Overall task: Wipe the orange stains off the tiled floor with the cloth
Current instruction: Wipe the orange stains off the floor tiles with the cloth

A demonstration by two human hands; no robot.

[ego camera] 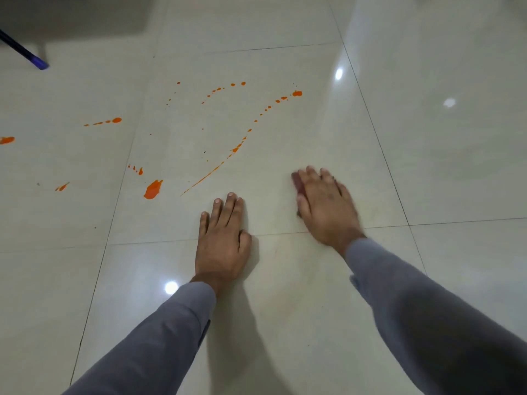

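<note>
From my feed I can see a dark blue rod-like object (24, 51) slanting in from the upper left edge, its lower end resting on the ground. Just behind it sits a grey shadowed shape (74, 15) across the top left corner; I cannot tell what it is. Bright spots of reflected light (338, 74) show at right and near the bottom centre.

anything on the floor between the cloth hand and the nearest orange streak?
Nothing visible. Bare cream tile lies between the right hand, pressing the dark reddish cloth, and the thin orange streak. The left hand rests nearer the camera, off that path.
</note>
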